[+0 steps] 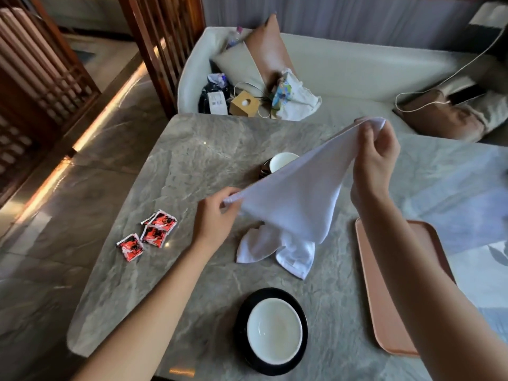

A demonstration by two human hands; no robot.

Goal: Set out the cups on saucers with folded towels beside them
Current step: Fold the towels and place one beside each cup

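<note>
Fingers [229, 194] of the left hand [215, 215] pinch one corner of the white square terry towel [297, 193], and those of the right hand [375, 160] pinch another corner, higher and farther out, so the cloth hangs stretched on a slope between them. Holding it by two corners like this looks like a way to find the edges before folding. Its lower part sags onto the grey marble desk [192, 149] in a crumpled heap (whether a second towel lies in that heap I cannot tell). The towel is plain, soft and thick-napped, with a hemmed edge showing at the bottom, and limp enough to crease wherever it touches down. Nearest the person, a white round porcelain cup [275, 329] sits centred on a glossy black saucer [242, 323]; the spot beside it would presumably take the folded towel. A second white cup [283, 160] stands farther off, partly hidden behind the raised cloth, on something dark that is likely its saucer. A pink rectangular plastic tray [390, 312] lies to the right, probably the carrier, and red-and-black foil sachets [149, 233] lie at the left.
</note>
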